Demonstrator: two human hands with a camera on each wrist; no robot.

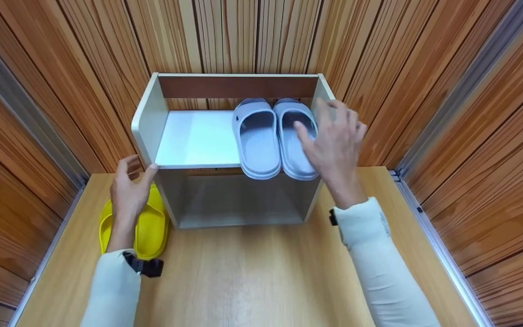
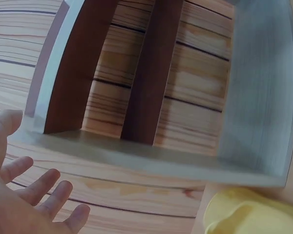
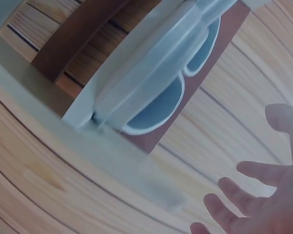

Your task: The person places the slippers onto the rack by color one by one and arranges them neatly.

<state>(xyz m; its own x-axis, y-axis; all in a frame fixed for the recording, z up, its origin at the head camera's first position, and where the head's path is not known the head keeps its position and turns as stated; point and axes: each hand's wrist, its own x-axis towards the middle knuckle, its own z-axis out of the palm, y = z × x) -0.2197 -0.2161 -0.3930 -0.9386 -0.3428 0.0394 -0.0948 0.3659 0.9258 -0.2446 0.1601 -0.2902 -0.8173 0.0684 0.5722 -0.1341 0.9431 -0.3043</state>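
A small white two-tier shoe rack (image 1: pixel 198 141) stands against the wood-panelled wall. On the right half of its upper shelf sits a pair of light grey-blue clogs (image 1: pixel 260 150), side by side, heels overhanging the front edge. My right hand (image 1: pixel 336 141) is over the rack's right side panel, beside the right clog, fingers spread and holding nothing. In the right wrist view the fingers (image 3: pixel 249 195) show apart from the clogs. My left hand (image 1: pixel 130 190) is at the rack's left side, thumb tip right at the upper shelf's front corner. Its other fingers are extended loosely beside the panel.
A pair of yellow clogs (image 1: pixel 152 227) is on the wooden floor (image 1: pixel 243 277) left of the rack, partly hidden by my left forearm. Panelled walls with metal tracks (image 1: pixel 443 254) close in both sides. The lower tier (image 1: pixel 243 200) is open at the front.
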